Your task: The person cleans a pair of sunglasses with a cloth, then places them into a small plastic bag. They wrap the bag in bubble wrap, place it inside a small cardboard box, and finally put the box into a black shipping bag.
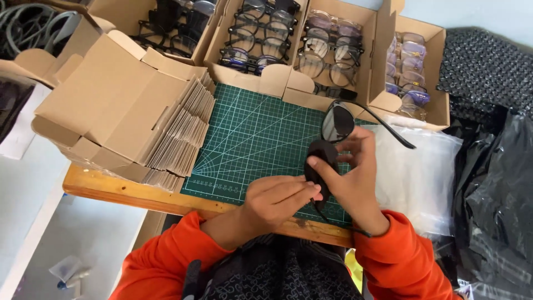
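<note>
A wooden worktop (111,191) with a bare light-brown near edge carries a green cutting mat (250,144) ruled with pale grid lines across its middle. Beyond the worktop's left edge lies a pale grey floor (83,239), and a light bluish wall (488,14) shows past its far right corner. The light is soft and even, with only faint shadows.

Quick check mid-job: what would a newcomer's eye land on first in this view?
Probably the orange sleeves at the bottom, with the left hand and right hand holding dark sunglasses over the green cutting mat. Next, the row of open boxes full of glasses along the top, and the stack of flat cardboard boxes at left.
</note>
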